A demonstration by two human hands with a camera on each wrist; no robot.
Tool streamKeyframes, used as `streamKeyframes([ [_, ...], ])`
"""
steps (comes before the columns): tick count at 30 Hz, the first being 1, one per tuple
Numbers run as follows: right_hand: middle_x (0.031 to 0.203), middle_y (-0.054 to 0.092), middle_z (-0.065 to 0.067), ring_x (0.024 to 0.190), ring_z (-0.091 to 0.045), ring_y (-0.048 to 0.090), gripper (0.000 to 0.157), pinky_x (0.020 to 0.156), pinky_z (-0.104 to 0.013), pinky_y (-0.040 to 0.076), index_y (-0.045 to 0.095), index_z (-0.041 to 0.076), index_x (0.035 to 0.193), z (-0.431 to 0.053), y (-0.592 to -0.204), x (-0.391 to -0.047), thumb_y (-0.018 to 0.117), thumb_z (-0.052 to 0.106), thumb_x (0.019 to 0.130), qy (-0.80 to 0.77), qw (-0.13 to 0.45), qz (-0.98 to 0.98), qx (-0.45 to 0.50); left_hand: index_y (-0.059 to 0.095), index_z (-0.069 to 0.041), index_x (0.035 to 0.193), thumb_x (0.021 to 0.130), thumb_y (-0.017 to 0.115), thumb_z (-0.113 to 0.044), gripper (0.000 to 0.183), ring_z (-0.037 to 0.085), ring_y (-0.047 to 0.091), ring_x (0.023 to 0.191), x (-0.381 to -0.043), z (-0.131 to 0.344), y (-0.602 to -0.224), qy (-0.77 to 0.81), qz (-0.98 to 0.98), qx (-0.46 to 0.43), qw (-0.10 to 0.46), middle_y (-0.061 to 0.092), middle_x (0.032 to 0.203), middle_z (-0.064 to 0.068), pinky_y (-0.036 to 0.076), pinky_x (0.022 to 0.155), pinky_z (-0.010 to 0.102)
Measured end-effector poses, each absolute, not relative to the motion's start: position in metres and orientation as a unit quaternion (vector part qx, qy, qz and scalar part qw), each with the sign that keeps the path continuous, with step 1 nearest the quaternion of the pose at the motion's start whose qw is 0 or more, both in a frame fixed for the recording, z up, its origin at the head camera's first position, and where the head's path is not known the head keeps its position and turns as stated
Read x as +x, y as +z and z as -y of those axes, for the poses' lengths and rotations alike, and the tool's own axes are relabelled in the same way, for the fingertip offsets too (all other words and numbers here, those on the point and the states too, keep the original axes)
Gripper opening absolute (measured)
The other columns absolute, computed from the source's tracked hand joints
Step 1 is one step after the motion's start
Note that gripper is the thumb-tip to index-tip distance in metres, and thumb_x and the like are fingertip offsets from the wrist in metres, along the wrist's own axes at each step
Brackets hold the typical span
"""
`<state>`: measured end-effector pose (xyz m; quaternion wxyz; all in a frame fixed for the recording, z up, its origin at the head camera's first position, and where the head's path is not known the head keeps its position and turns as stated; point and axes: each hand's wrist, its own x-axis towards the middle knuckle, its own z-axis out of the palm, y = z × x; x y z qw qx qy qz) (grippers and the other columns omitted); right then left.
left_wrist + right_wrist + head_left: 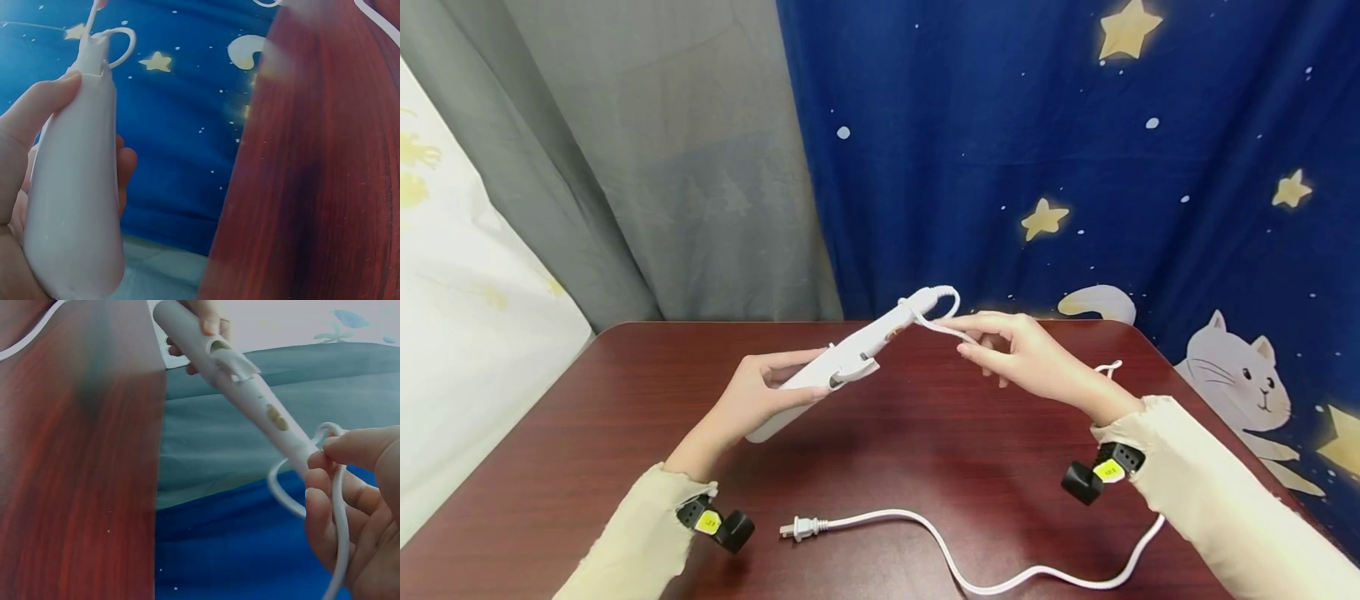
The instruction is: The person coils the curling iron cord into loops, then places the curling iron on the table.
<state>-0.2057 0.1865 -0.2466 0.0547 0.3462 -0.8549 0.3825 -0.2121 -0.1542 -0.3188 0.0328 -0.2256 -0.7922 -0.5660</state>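
A white curling iron (pixel 857 350) is held slantwise over the table, its thick rounded end low and its cord end raised. My left hand (pixel 775 387) grips the thick part, thumb on one side and fingers round the other; in the left wrist view the smooth white body (pixel 75 187) fills the grasp. A small lever (pixel 855 370) juts from its side. At the raised end the white cord (pixel 339 519) bends into a loop round the narrow tip. My right hand (pixel 1022 354) pinches the cord close to that tip between thumb and fingers.
The rest of the cord lies in a wavy line along the table's near side, ending in a two-prong plug (pixel 801 528). The dark red wooden table (pixel 587 417) reaches back to a grey curtain (pixel 700 167) and a blue starry curtain (pixel 962 167).
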Motion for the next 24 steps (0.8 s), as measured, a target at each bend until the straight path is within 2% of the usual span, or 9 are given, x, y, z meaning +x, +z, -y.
streamKeyframes([
  [3,0.078,0.057,-0.001,0.052,-0.017,0.052,0.04,0.044,-0.032,0.047,0.053,0.016,0.13,-0.19,-0.252,-0.203,0.057,0.009,0.091,0.4,0.045,0.846,0.35,0.064,-0.017,0.119,0.073,0.078,-0.019,0.048,0.018,0.064,0.083,-0.212,0.157,-0.317,-0.577,0.789,-0.209,0.038,0.067,0.103,0.007,0.051,0.066,0.033],
  [6,0.082,0.06,-0.002,0.054,-0.016,0.054,0.041,0.048,-0.032,0.048,0.049,0.012,0.132,-0.196,-0.258,-0.201,0.054,0.004,0.092,0.412,0.054,0.836,0.358,0.063,-0.017,0.12,0.074,0.078,-0.02,0.049,0.018,0.064,0.084,-0.213,0.159,-0.314,-0.58,0.79,-0.196,0.04,0.066,0.104,0.007,0.052,0.067,0.033],
  [10,0.078,0.061,-0.003,0.055,-0.016,0.054,0.035,0.051,-0.03,0.047,0.054,0.006,0.126,-0.206,-0.266,-0.196,0.052,0.001,0.092,0.418,0.082,0.828,0.363,0.061,-0.016,0.123,0.075,0.077,-0.023,0.051,0.017,0.064,0.086,-0.213,0.167,-0.31,-0.593,0.787,-0.163,0.046,0.066,0.104,0.008,0.051,0.069,0.033],
  [15,0.073,0.058,0.0,0.051,-0.014,0.047,0.026,0.046,-0.025,0.04,0.061,0.004,0.115,-0.219,-0.272,-0.187,0.051,-0.002,0.092,0.421,0.106,0.826,0.36,0.059,-0.016,0.126,0.076,0.076,-0.025,0.053,0.015,0.064,0.086,-0.211,0.177,-0.303,-0.598,0.787,-0.137,0.061,0.066,0.105,0.005,0.051,0.069,0.032],
  [19,0.071,0.058,0.0,0.048,-0.015,0.044,0.027,0.044,-0.025,0.038,0.061,0.003,0.116,-0.225,-0.28,-0.185,0.054,-0.001,0.09,0.426,0.079,0.83,0.351,0.058,-0.016,0.126,0.077,0.075,-0.022,0.052,0.016,0.063,0.088,-0.207,0.179,-0.3,-0.607,0.779,-0.149,0.053,0.066,0.107,0.002,0.051,0.07,0.032],
  [24,0.071,0.061,0.001,0.052,-0.016,0.05,0.026,0.046,-0.027,0.043,0.061,0.001,0.115,-0.23,-0.296,-0.192,0.057,0.003,0.09,0.431,0.027,0.835,0.342,0.059,-0.012,0.125,0.079,0.072,-0.011,0.048,0.018,0.063,0.088,-0.197,0.174,-0.295,-0.624,0.756,-0.193,0.037,0.066,0.106,0.002,0.05,0.069,0.034],
])
